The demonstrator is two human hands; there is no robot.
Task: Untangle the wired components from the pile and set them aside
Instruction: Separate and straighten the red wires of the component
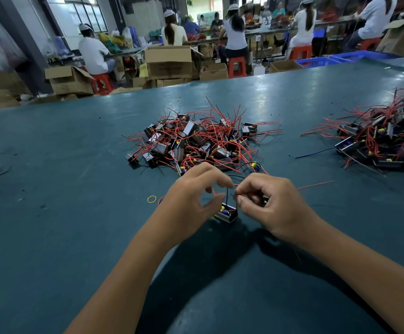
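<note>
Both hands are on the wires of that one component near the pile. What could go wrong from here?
1. Red wires from the component may still run into the central pile; pulling could drag others along.
2. The right hand pinches thin wire; a hard tug may strain it.
3. The rubber band by the left hand could snag.

- A small component (227, 211) sits on the table (51, 237) between the left hand (191, 196) and the right hand (270, 203), just below their fingertips.
- The pile (196, 141) lies just beyond the fingers.
- A second pile (384, 138) lies far right of the fingers, well apart.
- A rubber band (152, 199) lies just left of the left hand.
</note>
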